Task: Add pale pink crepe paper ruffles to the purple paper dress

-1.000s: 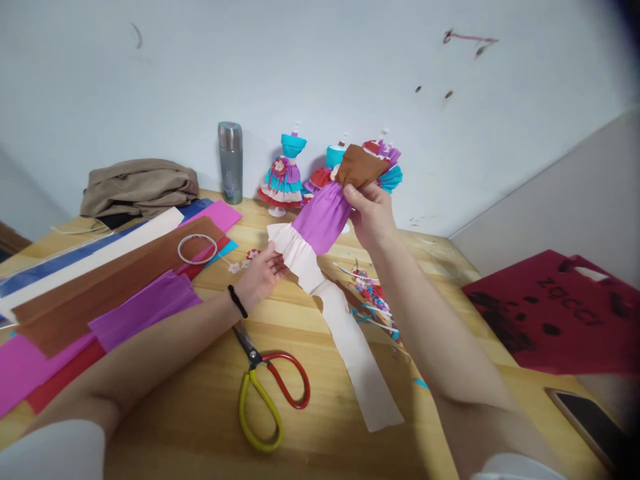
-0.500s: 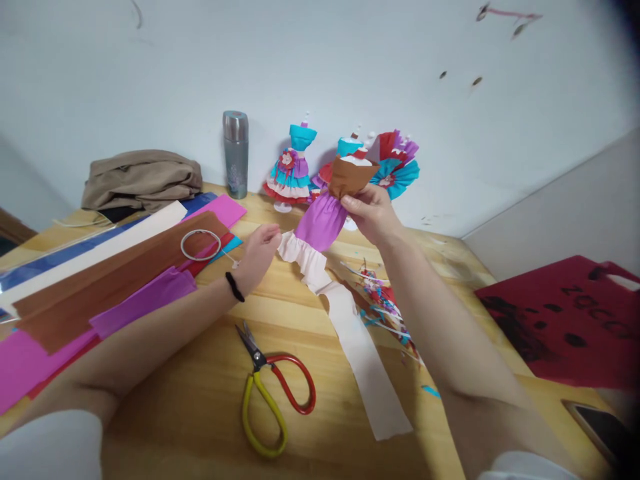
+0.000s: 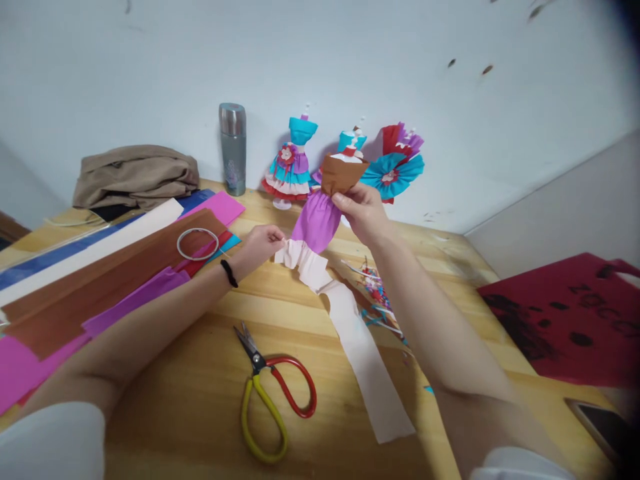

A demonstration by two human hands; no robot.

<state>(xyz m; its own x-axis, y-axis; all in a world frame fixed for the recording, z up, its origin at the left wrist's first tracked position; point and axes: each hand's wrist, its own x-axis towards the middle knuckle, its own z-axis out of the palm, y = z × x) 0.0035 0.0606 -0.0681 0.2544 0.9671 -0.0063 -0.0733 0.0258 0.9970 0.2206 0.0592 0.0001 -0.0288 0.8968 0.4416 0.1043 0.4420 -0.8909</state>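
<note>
My right hand (image 3: 364, 210) grips a small dress form at the waist; its paper dress (image 3: 316, 220) has a brown top and a purple skirt, and it leans to the left. A pale pink crepe paper strip (image 3: 350, 320) is gathered into ruffles at the skirt's lower edge and trails flat across the table toward me. The fingertips of my left hand (image 3: 264, 243) are closed in a pinch on the ruffled end of that strip. Open-bladed scissors (image 3: 257, 363) with one red and one yellow handle lie below the hands.
Several finished paper dresses on stands (image 3: 291, 167) line the wall beside a grey thermos (image 3: 233, 150). Coloured crepe sheets (image 3: 115, 267) with a wire ring (image 3: 197, 230) lie left, near a brown cloth (image 3: 137, 175). Paper scraps (image 3: 376, 287), a red bag (image 3: 565, 320) and a phone (image 3: 597, 427) are at right.
The held dress has shifted slightly left and down with my right hand. My left hand has moved a little right, its fingers at the ruffled end of the strip.
</note>
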